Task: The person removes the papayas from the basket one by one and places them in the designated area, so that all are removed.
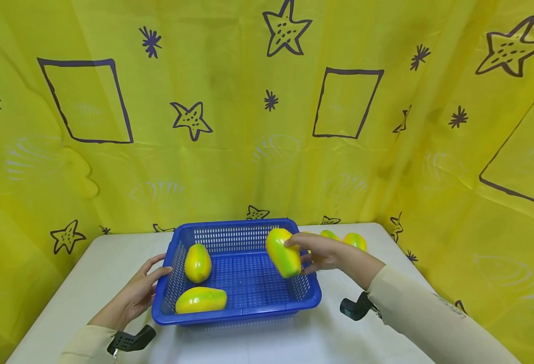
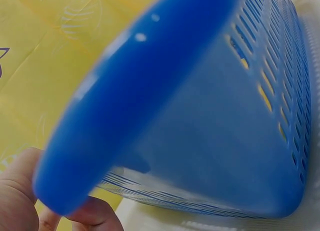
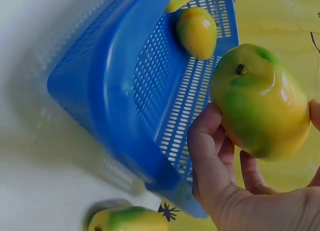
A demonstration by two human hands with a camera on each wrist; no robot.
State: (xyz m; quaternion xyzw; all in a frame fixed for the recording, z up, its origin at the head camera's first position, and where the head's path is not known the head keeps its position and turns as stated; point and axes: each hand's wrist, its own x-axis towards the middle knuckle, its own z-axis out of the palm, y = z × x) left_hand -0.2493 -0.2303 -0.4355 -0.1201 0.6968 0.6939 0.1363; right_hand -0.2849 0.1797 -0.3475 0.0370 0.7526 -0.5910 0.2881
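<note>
Fruit (image 1: 281, 258) hangs over the right end of the basket (image 1: 235, 314), just right of frame centre, our right hand (image 1: 320, 251) with fingers clamped on it. Our left hand (image 1: 140, 289) pinches the basket, lower left. We judge this a loading step; next calls for lowering, then letting go.

Two fruits (image 1: 198, 263) lie left in the basket (image 1: 249, 312), others (image 1: 356, 241) right of it on the table (image 1: 340, 338).
</note>
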